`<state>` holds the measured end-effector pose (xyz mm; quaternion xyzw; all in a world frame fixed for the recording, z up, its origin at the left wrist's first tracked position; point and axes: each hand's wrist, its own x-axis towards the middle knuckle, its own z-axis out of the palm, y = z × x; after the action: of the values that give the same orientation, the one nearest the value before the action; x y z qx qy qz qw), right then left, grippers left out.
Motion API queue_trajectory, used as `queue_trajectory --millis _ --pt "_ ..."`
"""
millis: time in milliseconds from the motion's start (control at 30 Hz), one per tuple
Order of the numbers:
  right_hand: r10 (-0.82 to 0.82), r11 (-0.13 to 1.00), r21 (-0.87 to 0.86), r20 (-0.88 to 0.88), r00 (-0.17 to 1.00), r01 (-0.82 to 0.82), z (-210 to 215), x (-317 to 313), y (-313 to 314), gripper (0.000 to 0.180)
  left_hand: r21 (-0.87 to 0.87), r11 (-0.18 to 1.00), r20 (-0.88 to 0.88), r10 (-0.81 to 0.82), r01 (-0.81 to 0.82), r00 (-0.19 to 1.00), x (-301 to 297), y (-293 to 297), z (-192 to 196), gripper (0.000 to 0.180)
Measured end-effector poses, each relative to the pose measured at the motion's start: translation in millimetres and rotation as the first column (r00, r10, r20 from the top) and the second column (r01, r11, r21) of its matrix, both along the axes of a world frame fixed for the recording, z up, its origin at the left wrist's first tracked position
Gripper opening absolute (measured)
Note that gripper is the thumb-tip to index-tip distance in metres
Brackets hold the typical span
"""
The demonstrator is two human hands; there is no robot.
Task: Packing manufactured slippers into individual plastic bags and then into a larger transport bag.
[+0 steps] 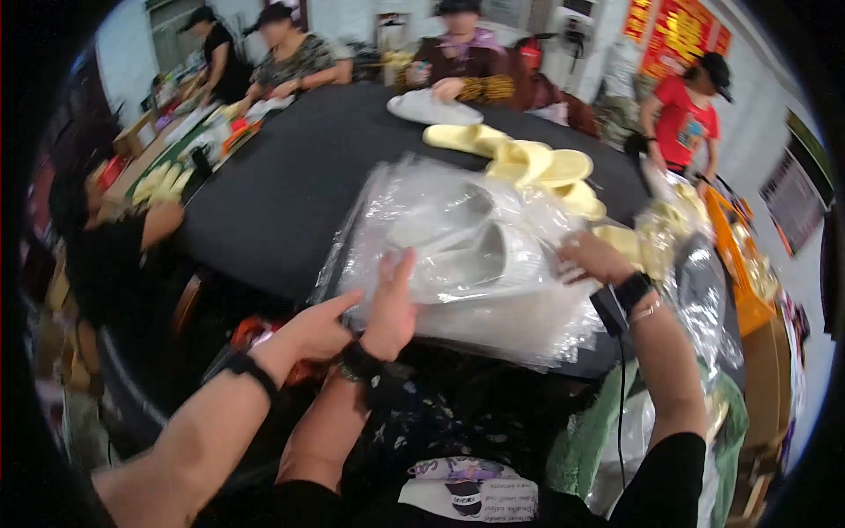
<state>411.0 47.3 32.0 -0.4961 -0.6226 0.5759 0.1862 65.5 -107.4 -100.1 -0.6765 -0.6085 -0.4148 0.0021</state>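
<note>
A clear plastic bag (400, 189) with a pair of white slippers (502, 255) inside lies in front of me, on top of a stack of more clear bags (519, 334). My left hand (392, 304) is at the near left edge of the bag, its fingers stretched out and touching the plastic. At the bag's right side, my right hand (594, 257) has its fingers bent and pinched on the plastic edge. Another person's hand (319, 327) reaches in from the lower left, next to my left wrist, one finger pointing toward the bags.
Pale yellow slippers (537, 163) lie behind the bag on the black table (273, 176). Across it, a seated person handles a white slipper (433, 107). An orange crate (739, 255) and a green sack (590, 431) stand at right. Other people work around the table.
</note>
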Motion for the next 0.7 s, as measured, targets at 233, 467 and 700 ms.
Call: queue_trajectory --millis 233,467,700 --pt "-0.124 0.992 -0.008 0.013 0.992 0.124 -19.5 20.0 11.7 0.035 -0.121 0.961 0.989 0.094 0.25 0.118 57.7 -24.4 104.4 0.086" --pt "-0.295 0.916 0.067 -0.554 0.778 0.395 27.5 99.0 78.1 0.022 0.012 0.922 0.862 -0.206 0.387 0.464 98.1 -42.3 93.8 0.083" --pt "-0.515 0.658 0.259 -0.53 0.674 0.707 21.7 254.8 60.4 0.025 -0.027 0.831 0.565 -0.446 0.556 0.694 156.9 -43.6 78.8 0.077"
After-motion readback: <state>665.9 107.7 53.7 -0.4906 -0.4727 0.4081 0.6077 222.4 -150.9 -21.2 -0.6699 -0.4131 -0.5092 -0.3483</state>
